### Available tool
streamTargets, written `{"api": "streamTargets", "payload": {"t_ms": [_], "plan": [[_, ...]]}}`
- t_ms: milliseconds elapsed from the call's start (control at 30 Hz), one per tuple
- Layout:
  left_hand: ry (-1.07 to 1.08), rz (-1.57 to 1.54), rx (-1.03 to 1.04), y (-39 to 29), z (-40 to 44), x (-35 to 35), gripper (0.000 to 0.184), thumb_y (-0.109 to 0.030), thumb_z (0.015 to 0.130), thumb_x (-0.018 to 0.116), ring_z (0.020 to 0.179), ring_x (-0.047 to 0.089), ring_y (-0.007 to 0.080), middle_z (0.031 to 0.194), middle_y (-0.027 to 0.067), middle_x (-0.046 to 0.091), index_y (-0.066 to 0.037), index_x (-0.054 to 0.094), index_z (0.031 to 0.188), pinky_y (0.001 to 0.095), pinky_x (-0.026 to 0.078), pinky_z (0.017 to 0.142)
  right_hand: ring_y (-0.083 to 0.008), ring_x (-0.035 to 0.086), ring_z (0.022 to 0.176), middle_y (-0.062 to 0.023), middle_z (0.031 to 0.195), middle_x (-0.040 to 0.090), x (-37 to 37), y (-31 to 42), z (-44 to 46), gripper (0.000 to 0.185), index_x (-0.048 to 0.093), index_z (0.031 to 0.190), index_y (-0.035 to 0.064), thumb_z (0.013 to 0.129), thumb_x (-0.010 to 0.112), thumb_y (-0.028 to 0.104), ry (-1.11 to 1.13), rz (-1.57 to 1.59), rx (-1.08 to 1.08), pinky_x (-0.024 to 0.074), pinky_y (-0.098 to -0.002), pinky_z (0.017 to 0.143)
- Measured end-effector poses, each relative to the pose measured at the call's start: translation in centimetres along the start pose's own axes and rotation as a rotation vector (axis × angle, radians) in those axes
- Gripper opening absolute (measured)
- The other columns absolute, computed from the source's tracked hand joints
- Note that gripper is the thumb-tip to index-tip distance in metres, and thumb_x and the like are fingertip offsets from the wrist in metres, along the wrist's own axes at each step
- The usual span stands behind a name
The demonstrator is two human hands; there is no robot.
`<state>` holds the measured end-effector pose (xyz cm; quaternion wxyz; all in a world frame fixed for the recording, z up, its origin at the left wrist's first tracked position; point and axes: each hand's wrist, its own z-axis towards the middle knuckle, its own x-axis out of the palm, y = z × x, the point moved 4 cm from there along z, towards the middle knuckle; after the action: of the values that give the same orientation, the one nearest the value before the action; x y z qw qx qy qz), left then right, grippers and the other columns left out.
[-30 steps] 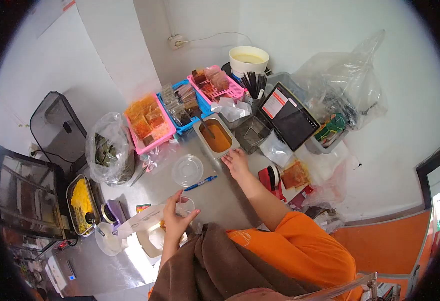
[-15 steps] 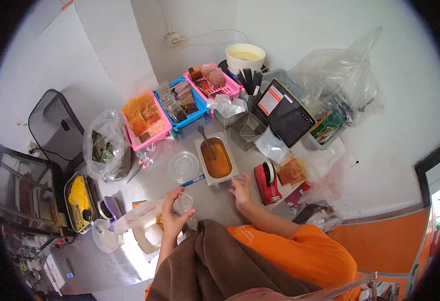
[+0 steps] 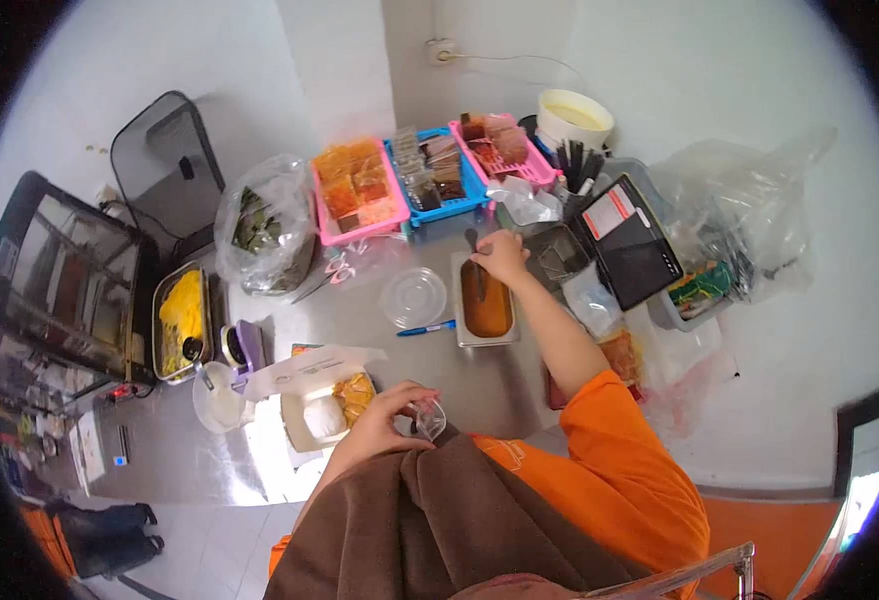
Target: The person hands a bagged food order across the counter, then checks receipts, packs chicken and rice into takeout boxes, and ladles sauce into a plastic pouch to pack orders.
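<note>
My right hand is closed around the handle of a dark spoon, whose lower end lies in orange-brown sauce. The sauce fills a rectangular metal container on the steel table. Close to my body, my left hand grips a small clear plastic cup by its side. Left of that hand stands an open paper box with white rice and a golden fried piece inside. A round clear lid and a blue pen lie beside the sauce container.
Pink baskets and a blue basket of sachets line the back. A tablet leans at the right. Scissors, a leaf-filled bag, a yellow-food tray and a tape dispenser stand left. A person's legs show lower left.
My right hand has moved forward from the container's near edge onto the spoon handle. My left hand with the cup has drawn nearer my body. The camera view has shifted.
</note>
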<state>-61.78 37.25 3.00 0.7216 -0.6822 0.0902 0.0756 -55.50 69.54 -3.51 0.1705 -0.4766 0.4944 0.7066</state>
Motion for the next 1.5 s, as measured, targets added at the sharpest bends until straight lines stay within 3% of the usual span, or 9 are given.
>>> {"api": "streamTargets", "payload": {"t_ms": [67, 100, 300, 500, 700, 900, 1000, 1200, 1500], "plan": [[0.006, -0.007, -0.049, -0.2, -0.7, -0.3, 0.066, -0.007, 0.057, 0.079, 0.097, 0.052, 0.0171, 0.106, 0.0059, 0.051, -0.007, 0.052, 0.117, 0.0282, 0.045, 0.079, -0.0294, 0.047, 0.103, -0.0091, 0.101, 0.057, 0.7, -0.8, 0.7, 0.033, 0.065, 0.083, 0.0093, 0.064, 0.073, 0.035, 0.021, 0.045, -0.029, 0.0350, -0.0474, 0.087], [-0.005, -0.031, -0.048, 0.0, -1.1, -0.5, 0.067, -0.006, 0.057, 0.079, 0.097, 0.052, 0.0175, 0.107, 0.0061, 0.051, -0.007, 0.052, 0.117, 0.0286, 0.045, 0.080, -0.0267, 0.056, 0.090, -0.0114, 0.090, 0.059, 0.5, -0.7, 0.8, 0.029, 0.061, 0.087, 0.0065, 0.069, 0.071, 0.027, -0.059, 0.067, -0.193, 0.0429, -0.0412, 0.079], [-0.083, -0.110, -0.087, 0.5, -2.1, -0.9, 0.068, -0.004, 0.058, 0.078, 0.102, 0.050, 0.0193, 0.112, 0.0070, 0.049, -0.007, 0.049, 0.119, 0.0308, 0.043, 0.087, -0.0200, 0.061, 0.065, -0.0110, 0.071, 0.058, -4.8, 1.2, -4.7, 0.016, 0.046, 0.091, 0.0004, 0.082, 0.057, 0.008, -0.011, 0.327, -0.416, 0.0487, -0.0271, 0.062], [-0.072, -0.050, -0.032, 0.6, -1.1, -1.2, 0.066, -0.009, 0.060, 0.079, 0.104, 0.050, 0.0205, 0.113, 0.0079, 0.049, -0.005, 0.048, 0.119, 0.0318, 0.043, 0.089, -0.0113, 0.058, 0.074, -0.0115, 0.088, 0.059, -3.2, -2.6, -8.5, 0.010, 0.045, 0.091, -0.0014, 0.087, 0.050, 0.007, -0.113, 0.746, -0.419, 0.0487, -0.0266, 0.069], [-0.051, 0.026, 0.011, 0.3, -0.6, -0.9, 0.065, -0.009, 0.061, 0.078, 0.104, 0.050, 0.0211, 0.112, 0.0088, 0.049, -0.004, 0.048, 0.119, 0.0315, 0.042, 0.090, -0.0239, 0.060, 0.076, -0.0126, 0.092, 0.058, -5.1, -0.6, -10.1, 0.012, 0.050, 0.093, -0.0013, 0.086, 0.050, 0.008, -0.234, 0.376, -0.652, 0.0472, -0.0308, 0.072], [-0.067, 0.020, 0.013, 0.7, -1.0, -0.9, 0.063, -0.010, 0.062, 0.078, 0.103, 0.050, 0.0206, 0.111, 0.0092, 0.050, -0.003, 0.049, 0.117, 0.0309, 0.042, 0.090, -0.0345, 0.057, 0.084, -0.0175, 0.087, 0.058, -5.1, -0.4, -11.4, 0.012, 0.054, 0.090, -0.0012, 0.086, 0.047, 0.008, 0.066, 0.357, -0.529, 0.0449, -0.0361, 0.074], [-0.093, 0.021, 0.002, 0.9, -1.3, -0.9, 0.062, -0.010, 0.062, 0.078, 0.102, 0.051, 0.0204, 0.110, 0.0094, 0.050, -0.003, 0.049, 0.117, 0.0306, 0.042, 0.089, -0.0224, 0.062, 0.075, -0.0133, 0.083, 0.060, -5.1, -1.4, -12.0, 0.013, 0.056, 0.089, -0.0018, 0.087, 0.050, 0.009, -0.027, 0.357, -0.352, 0.0476, -0.0315, 0.069], [-0.128, -0.024, -0.015, 1.4, -1.5, -0.8, 0.060, -0.003, 0.058, 0.079, 0.107, 0.049, 0.0198, 0.111, 0.0084, 0.051, -0.003, 0.051, 0.111, 0.0316, 0.039, 0.094, -0.0176, 0.061, 0.069, -0.0129, 0.085, 0.060, -3.0, -6.8, -11.6, 0.017, 0.052, 0.095, -0.0040, 0.090, 0.047, 0.012, -0.252, 1.078, 0.144, 0.0514, -0.0282, 0.064], [-0.180, 0.039, 0.009, 1.4, -2.0, -1.1, 0.060, -0.011, 0.062, 0.078, 0.100, 0.052, 0.0194, 0.109, 0.0083, 0.052, -0.003, 0.051, 0.114, 0.0301, 0.043, 0.088, -0.0201, 0.062, 0.083, -0.0134, 0.100, 0.061, -5.9, -2.3, -14.0, 0.012, 0.055, 0.095, -0.0024, 0.086, 0.048, 0.001, -0.229, 0.673, -0.369, 0.0490, -0.0280, 0.074]]}}
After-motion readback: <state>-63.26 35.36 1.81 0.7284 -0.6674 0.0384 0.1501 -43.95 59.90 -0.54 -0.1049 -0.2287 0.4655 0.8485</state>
